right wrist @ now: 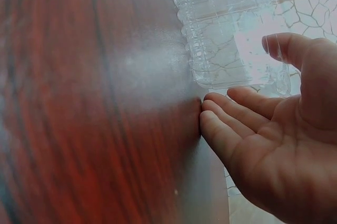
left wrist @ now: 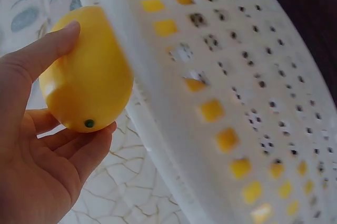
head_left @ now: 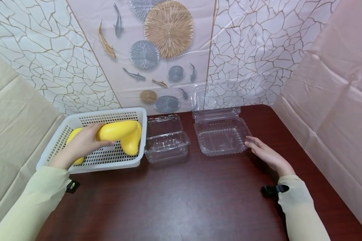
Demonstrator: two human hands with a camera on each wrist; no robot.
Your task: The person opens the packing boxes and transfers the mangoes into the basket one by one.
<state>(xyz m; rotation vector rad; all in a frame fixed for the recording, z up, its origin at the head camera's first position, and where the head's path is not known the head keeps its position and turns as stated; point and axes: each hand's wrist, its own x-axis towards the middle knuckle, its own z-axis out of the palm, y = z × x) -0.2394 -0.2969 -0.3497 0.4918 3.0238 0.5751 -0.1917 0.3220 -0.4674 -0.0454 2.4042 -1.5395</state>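
Dark tabletop: my left hand (head_left: pixel 79 144) grips the mango (head_left: pixel 118 131), long axis pointing right toward the open clamshell (head_left: pixel 221 136), where my right hand (head_left: pixel 266 155) rests spread.

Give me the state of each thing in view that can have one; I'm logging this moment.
Left hand: grips a yellow fruit inside the basket.
Right hand: open, fingers straight, beside the larger clamshell.
White basket: upright, holds yellow fruit.
Larger clamshell: lid open, empty.
Smaller clamshell: lid open, empty.
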